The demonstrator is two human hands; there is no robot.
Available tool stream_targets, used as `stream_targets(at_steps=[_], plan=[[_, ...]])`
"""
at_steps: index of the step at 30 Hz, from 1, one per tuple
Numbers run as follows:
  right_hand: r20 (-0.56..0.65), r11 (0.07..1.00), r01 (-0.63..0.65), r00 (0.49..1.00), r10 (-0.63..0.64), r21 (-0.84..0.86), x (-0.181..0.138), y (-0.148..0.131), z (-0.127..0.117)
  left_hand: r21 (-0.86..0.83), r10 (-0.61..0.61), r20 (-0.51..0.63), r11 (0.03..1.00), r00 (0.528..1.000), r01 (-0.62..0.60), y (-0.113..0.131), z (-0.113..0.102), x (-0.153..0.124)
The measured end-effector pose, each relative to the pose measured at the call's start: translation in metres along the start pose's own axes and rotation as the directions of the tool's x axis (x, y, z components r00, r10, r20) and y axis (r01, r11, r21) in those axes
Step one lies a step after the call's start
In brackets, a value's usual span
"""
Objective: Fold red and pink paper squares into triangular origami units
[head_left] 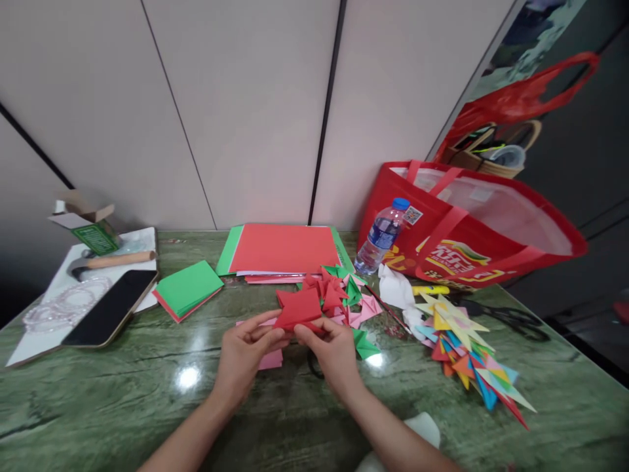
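Note:
Both my hands meet above the middle of the green marble table (122, 387). My left hand (244, 354) and my right hand (334, 354) each pinch the near edge of a folded red paper (299, 308), which they hold just above the table. Pink paper (271, 358) lies flat under my left hand. Just beyond the red paper sits a heap of folded red, green and pink paper pieces (344, 295). A green folded piece (366, 344) lies by my right hand.
A stack of red and green sheets (282, 249) lies at the back, a smaller green stack (188, 288) to its left. Left: phone (111, 308), hammer (105, 262), small box (91, 229). Right: water bottle (382, 236), red bag (472, 229), multicoloured folded pieces (466, 354), scissors (514, 318).

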State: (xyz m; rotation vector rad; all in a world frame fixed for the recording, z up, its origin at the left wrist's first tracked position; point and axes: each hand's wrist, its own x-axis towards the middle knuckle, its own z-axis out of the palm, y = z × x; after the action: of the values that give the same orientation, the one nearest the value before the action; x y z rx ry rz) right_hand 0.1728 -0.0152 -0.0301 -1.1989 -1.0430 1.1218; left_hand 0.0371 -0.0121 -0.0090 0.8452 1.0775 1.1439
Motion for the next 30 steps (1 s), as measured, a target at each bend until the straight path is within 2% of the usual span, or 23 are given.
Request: stream_targets(at_steps=[10, 14, 20, 25, 30], plan=[[0.005, 0.997, -0.002, 1.0, 0.002, 0.076, -0.006, -0.011, 0.001, -0.002, 0.036, 0.051, 0.999, 0.998, -0.036, 0.007, -0.002, -0.003], [-0.004, 0.996, 0.013, 1.0, -0.013, 0.088, -0.006, -0.01, 0.001, -0.016, 0.02, 0.088, 1.0, 0.996, -0.019, 0.008, -0.002, -0.004], [-0.024, 0.989, -0.002, 1.0, 0.006, 0.146, -0.004, -0.006, 0.002, -0.076, -0.009, 0.074, 0.997, 0.997, 0.014, 0.007, 0.0, -0.004], [-0.015, 0.988, -0.032, 0.999, 0.035, 0.149, -0.004, -0.008, 0.003, -0.044, -0.034, 0.047, 0.998, 0.998, 0.036, 0.009, 0.001, -0.005], [-0.012, 0.99, -0.048, 0.999, 0.05, 0.135, -0.001, -0.006, 0.001, 0.029, -0.094, 0.079, 0.995, 0.992, 0.092, 0.011, -0.001, -0.003]])
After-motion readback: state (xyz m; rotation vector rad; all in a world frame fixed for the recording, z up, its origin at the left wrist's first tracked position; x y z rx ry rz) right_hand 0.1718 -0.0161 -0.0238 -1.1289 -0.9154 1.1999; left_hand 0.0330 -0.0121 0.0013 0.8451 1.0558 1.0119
